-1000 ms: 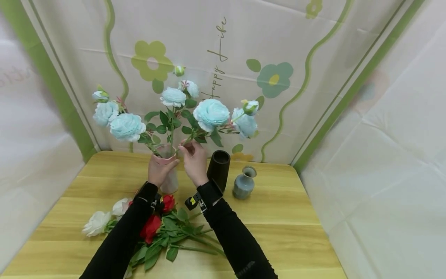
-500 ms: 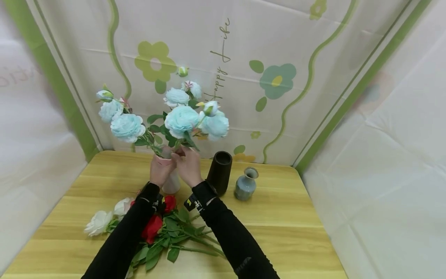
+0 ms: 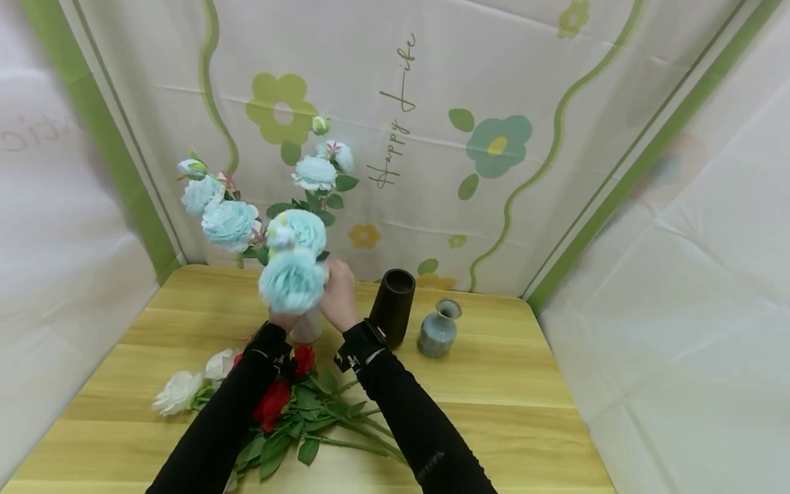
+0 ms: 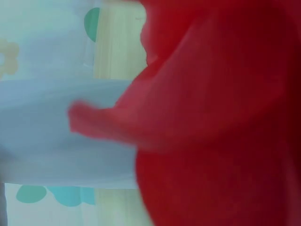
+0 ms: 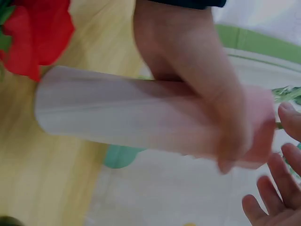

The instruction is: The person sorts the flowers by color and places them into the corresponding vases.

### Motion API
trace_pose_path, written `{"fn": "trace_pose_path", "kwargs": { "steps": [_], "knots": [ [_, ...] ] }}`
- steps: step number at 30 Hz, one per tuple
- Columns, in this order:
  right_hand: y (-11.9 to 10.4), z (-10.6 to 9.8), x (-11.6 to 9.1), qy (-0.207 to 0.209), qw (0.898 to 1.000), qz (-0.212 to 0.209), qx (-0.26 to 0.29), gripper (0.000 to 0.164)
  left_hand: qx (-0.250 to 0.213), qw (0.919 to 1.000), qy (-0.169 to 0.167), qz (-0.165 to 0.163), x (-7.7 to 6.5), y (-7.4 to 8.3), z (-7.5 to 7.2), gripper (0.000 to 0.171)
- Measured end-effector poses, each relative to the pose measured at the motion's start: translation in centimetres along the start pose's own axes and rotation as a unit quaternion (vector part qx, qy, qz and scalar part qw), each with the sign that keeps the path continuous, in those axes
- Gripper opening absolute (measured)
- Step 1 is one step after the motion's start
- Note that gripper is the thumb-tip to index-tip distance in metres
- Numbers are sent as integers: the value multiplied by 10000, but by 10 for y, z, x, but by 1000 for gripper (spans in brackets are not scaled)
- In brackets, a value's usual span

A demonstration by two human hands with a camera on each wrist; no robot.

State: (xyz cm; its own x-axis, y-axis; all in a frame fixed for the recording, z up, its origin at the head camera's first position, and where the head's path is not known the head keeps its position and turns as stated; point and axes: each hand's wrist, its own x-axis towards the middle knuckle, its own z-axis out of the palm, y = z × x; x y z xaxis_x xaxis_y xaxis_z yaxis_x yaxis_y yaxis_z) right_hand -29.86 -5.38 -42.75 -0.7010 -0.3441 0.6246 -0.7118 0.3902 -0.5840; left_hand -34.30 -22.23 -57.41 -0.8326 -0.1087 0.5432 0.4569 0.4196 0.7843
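My left hand (image 5: 202,70) grips a tall white vase (image 5: 122,113) with a pink top, its thumb across the pink part just under the rim. At the mouth, my right hand (image 3: 338,295) pinches the stem of a light blue artificial flower spray (image 3: 293,278). The spray's blooms lean toward the head camera and cover the vase mouth and most of the left hand. Two other blue sprays rise from the vase, one leaning left (image 3: 228,225) and one upright (image 3: 316,173). A red rose (image 4: 211,103) fills most of the left wrist view.
A black vase (image 3: 393,309) stands right of the right hand, with a small grey-blue vase (image 3: 439,329) beyond it. Red roses (image 3: 271,405), white roses (image 3: 179,392) and leafy stems lie on the wooden table (image 3: 494,412) under the forearms. A printed curtain (image 3: 432,226) hangs behind.
The right-hand spray has swung from pointing right to leaning over the vase toward the head camera, with my right hand turning its stem. My left hand keeps its grip on the vase.
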Motion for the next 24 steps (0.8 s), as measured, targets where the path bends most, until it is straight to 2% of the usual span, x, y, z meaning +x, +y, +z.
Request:
{"fn": "trace_pose_path", "kwargs": {
  "steps": [1,2,3,4,6,8,11,13,16,17,20,22,24],
  "knots": [
    [3,0,-4,27,9999,93,49,7,427,9989,-1,206,1,-8,2,36],
    [5,0,-8,61,9997,202,108,9,657,9975,28,257,3,-10,3,47],
    [8,0,-13,102,9993,305,205,16,476,9988,22,107,6,-9,4,53],
    [9,0,-17,132,9987,413,282,25,420,9990,82,-100,7,20,2,50],
    [11,-2,-27,230,9966,652,450,39,53,9996,213,-168,6,64,-4,50],
    [11,-6,-36,310,9938,850,648,40,-386,9982,345,-288,4,83,-6,56],
    [10,-13,-52,453,9896,1094,820,28,-472,9973,533,-155,2,84,-5,65],
    [9,-17,-62,502,9871,1198,935,22,-244,9971,722,-27,3,70,0,75],
    [7,-22,-77,612,9853,1205,1043,15,171,9953,934,190,3,70,0,84],
    [7,-23,-82,609,9860,1140,1054,14,185,9947,977,244,2,70,0,87],
    [39,-7,-103,681,9903,755,948,15,325,9938,984,404,3,69,-1,87],
    [51,-3,-115,543,9929,702,798,16,381,9938,954,420,3,68,-1,88],
    [84,13,-129,517,9947,587,669,16,422,9939,930,425,4,68,-2,89]
  ]
}}
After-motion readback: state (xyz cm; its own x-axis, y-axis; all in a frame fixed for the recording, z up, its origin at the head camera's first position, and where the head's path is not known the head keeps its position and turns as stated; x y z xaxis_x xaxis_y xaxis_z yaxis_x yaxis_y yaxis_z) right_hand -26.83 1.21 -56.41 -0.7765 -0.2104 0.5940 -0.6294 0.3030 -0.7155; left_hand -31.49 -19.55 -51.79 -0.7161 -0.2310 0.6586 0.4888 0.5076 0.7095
